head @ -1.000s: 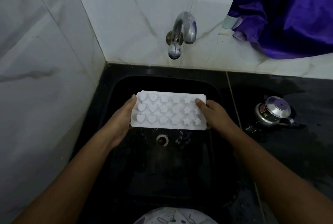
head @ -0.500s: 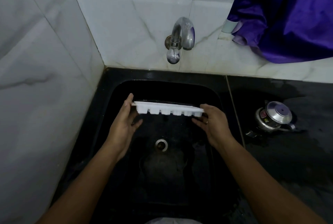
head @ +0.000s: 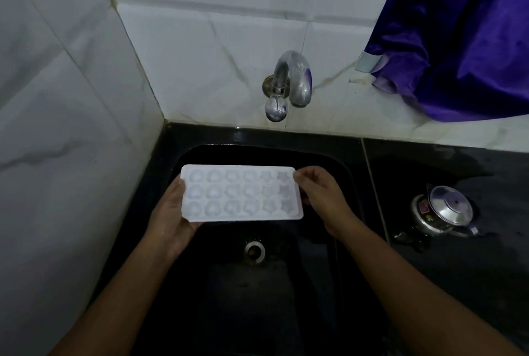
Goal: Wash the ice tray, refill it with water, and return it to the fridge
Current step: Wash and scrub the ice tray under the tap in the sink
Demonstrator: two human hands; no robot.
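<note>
A white ice tray (head: 241, 193) with heart- and star-shaped cells is held flat over the black sink (head: 337, 164), cells facing up. My left hand (head: 171, 215) grips its left end from underneath, thumb on the rim. My right hand (head: 322, 194) pinches the right end with its fingertips. The cells look empty. A chrome tap (head: 289, 84) juts from the tiled back wall above the tray; no water runs from it.
The sink drain (head: 254, 249) lies below the tray. A small steel pressure cooker (head: 442, 214) sits on the wet black counter (head: 458, 270) to the right. A purple cloth (head: 463, 35) hangs at the top right. White tiled wall closes off the left side.
The tray showed its bumpy underside, was turned on edge, and now lies with its cells facing up. Both hands shifted their grip at the ends.
</note>
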